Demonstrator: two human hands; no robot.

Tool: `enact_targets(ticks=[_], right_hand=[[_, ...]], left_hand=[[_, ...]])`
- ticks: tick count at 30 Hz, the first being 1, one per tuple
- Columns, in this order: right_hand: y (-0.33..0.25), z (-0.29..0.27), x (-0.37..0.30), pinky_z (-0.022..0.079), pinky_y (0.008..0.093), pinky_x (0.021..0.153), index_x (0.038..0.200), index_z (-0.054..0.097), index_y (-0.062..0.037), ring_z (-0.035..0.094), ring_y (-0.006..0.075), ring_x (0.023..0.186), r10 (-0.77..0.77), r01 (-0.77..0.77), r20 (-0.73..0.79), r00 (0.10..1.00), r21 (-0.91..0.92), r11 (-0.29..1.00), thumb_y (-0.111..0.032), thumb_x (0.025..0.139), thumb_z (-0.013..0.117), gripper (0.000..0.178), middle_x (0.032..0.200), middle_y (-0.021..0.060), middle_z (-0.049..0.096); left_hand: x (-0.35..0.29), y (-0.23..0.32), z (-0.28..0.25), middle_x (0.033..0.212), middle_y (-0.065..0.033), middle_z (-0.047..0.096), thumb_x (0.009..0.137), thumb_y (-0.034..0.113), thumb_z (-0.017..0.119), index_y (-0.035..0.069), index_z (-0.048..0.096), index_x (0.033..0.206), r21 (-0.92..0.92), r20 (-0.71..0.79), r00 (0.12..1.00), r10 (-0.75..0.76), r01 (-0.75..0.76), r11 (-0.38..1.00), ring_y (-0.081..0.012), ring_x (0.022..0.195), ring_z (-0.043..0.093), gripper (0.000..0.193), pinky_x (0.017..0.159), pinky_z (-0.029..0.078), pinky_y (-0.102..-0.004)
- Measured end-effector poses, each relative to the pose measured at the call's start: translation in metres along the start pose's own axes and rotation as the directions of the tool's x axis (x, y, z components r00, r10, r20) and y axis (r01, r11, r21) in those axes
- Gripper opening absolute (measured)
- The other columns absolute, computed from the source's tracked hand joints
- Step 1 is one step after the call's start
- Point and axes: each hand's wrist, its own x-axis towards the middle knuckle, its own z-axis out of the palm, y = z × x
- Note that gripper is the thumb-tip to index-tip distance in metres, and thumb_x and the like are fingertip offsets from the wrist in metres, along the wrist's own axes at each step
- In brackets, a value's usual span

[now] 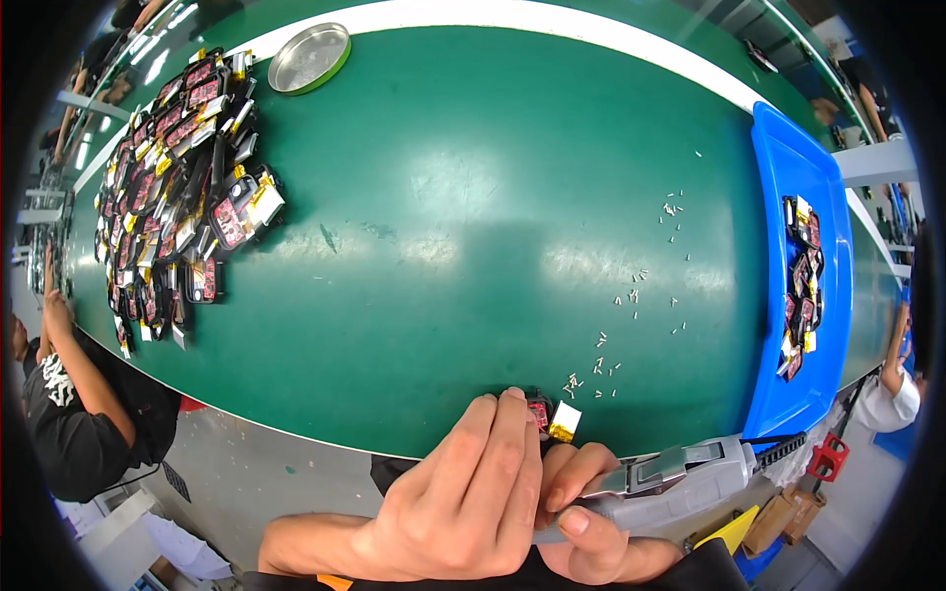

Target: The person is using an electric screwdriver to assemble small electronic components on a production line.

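Note:
My left hand (458,497) is closed, its fingers pressed together over a small black housing at the table's near edge. Part of the housing's red circuit board (538,413) shows past the fingertips, and a silver pouch battery with yellow tape (565,421) sticks out to the right. Just right of it, my right hand (586,522) is wrapped round a grey power screwdriver (680,478) with a metal lever. The screwdriver lies nearly level, its ribbed black cord end to the right. Its tip is hidden behind my hands. Small screws (599,366) lie scattered beyond my right hand.
A large heap of similar housings with batteries (168,197) covers the table's left side. At the far left stands a round metal tin (310,59). A blue tray (764,394) on the right holds several housings. Other people sit at both sides.

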Motion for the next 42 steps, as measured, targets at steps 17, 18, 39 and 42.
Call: enact_targets(ticks=[17,18,39,42], right_hand=[[-0.082,0.009,0.046,0.042,0.0271,0.039,0.079,0.042,-0.0063,0.046,0.0121,0.036,-0.568,0.562,0.236,0.788,0.101,0.821,-0.006,0.085,0.058,0.017,0.053,0.0035,0.045],[-0.082,0.011,0.05,0.042,0.0262,0.039,0.079,0.042,-0.0068,0.046,0.0113,0.036,-0.594,0.59,0.22,0.774,0.092,0.802,-0.006,0.085,0.059,0.018,0.053,0.0032,0.045],[-0.075,0.013,0.069,0.039,0.0254,0.042,0.075,0.042,-0.0067,0.045,0.0138,0.038,-0.404,0.468,0.436,0.805,-0.047,0.882,-0.013,0.086,0.059,0.022,0.053,0.0049,0.048],[-0.07,0.023,0.069,0.039,0.0259,0.042,0.075,0.043,-0.0057,0.044,0.0135,0.038,-0.415,0.493,0.425,0.804,-0.087,0.866,-0.012,0.085,0.06,0.021,0.054,0.005,0.048]], left_hand=[[-0.005,0.004,-0.013,0.101,-0.0217,0.066,0.069,-0.001,0.066,-0.011,0.066,0.088,-0.084,0.185,0.982,-0.037,0.054,0.995,-0.0294,0.088,0.064,0.022,0.072,0.055,-0.0307],[-0.005,0.004,-0.012,0.101,-0.0216,0.066,0.068,-0.002,0.066,-0.011,0.066,0.088,-0.068,0.167,0.986,-0.018,0.03,0.997,-0.0293,0.088,0.064,0.021,0.072,0.055,-0.0304],[-0.005,-0.001,-0.009,0.099,-0.0214,0.067,0.068,-0.004,0.063,-0.012,0.065,0.089,-0.134,0.131,0.991,-0.016,0.033,0.99,-0.0287,0.087,0.063,0.023,0.073,0.055,-0.0296],[-0.007,-0.002,-0.007,0.099,-0.0222,0.066,0.068,-0.003,0.064,-0.012,0.064,0.089,-0.155,0.12,0.992,-0.027,0.045,0.987,-0.0292,0.087,0.063,0.023,0.073,0.055,-0.0302]])
